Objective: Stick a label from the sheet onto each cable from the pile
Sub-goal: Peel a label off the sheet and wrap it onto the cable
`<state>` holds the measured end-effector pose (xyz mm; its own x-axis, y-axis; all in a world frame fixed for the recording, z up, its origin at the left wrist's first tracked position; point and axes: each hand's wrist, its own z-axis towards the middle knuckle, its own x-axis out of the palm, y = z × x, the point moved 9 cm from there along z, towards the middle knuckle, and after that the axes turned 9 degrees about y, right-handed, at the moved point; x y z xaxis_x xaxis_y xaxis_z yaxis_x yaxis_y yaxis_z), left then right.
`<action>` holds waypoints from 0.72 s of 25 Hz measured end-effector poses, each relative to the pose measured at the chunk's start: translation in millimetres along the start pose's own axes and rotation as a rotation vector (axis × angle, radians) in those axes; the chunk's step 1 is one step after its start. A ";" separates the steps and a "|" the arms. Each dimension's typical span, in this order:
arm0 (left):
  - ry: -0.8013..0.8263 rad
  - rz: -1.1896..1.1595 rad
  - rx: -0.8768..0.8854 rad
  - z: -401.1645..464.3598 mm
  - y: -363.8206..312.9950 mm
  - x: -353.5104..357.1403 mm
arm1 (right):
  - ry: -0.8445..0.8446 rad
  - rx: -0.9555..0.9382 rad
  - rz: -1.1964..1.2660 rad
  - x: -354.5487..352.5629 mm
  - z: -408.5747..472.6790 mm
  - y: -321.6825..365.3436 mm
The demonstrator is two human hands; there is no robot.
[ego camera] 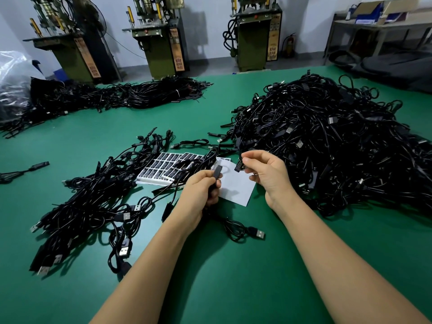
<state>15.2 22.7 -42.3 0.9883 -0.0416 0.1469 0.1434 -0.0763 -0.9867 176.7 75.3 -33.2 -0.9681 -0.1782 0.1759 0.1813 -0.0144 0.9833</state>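
Head view: at frame centre the left hand [205, 190] grips one cable [216, 175] by its black module, long axis running up and slightly right. The right hand [264, 174], just right of it, pinches one label [239, 166]. One label sheet [173, 168] lies behind; the pile [332, 141] fills the right, uncountable.

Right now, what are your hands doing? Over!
Left hand grips cable's black inline module. Right hand pinches peeled label, not yet stuck on. Label sheet partly under loose cables; nothing between hands.
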 end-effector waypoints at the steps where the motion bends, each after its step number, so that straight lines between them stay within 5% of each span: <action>1: 0.025 0.016 -0.010 1.0 1.8 3.0 | -0.021 -0.020 0.003 -1.0 -0.5 1.1; 8: 0.059 -0.019 0.007 2.9 4.8 8.6 | -0.084 -0.191 -0.097 7.9 -7.6 14.1; 18: 0.120 -0.123 -0.069 5.6 9.8 7.9 | -0.014 -0.124 -0.020 22.9 -5.2 -0.7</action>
<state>24.7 27.2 -51.2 0.9495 -0.1464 0.2775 0.2548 -0.1563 -0.9543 155.2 66.1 -30.1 -0.9738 -0.1633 0.1582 0.1815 -0.1397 0.9734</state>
